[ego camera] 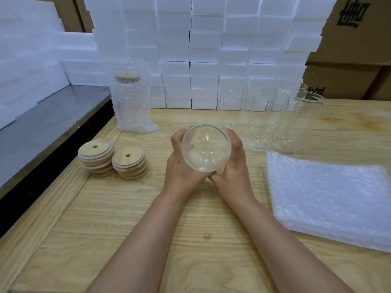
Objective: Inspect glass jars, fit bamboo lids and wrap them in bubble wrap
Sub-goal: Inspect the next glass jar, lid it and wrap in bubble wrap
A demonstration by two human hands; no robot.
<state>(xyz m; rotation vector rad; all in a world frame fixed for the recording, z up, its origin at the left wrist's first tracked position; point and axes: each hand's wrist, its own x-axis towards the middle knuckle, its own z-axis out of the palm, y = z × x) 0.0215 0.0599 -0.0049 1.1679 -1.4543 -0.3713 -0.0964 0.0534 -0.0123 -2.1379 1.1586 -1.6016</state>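
Head view looks straight down the mouth of a glass jar (205,148), held tipped toward the camera above the middle of the desk (148,218). The left hand (179,166) cups its left side and the right hand (234,163) its right. The fingers (176,138) of each hand curl round the wall, and the heels of the hands meet below it. Holding it with the open end toward the eyes and light coming through the base fits the inspection step. I judge that chips on the rim or flaws in the glass would show best from here. It carries no lid.

Two stacks of bamboo lids (96,157) sit left of the hands, within easy reach once the check is done. A pile of bubble wrap sheets (328,197) lies flat on the right, ready for a jar to be laid on it. Behind it stand several empty jars (275,119), upright and close together. One wrapped jar (132,102), lidded, stands upright at the back left, well apart from the bare ones, probably so that finished and unfinished work do not mix. White foam blocks (211,49) are stacked like a wall along the back, with cardboard boxes (349,39) behind them.
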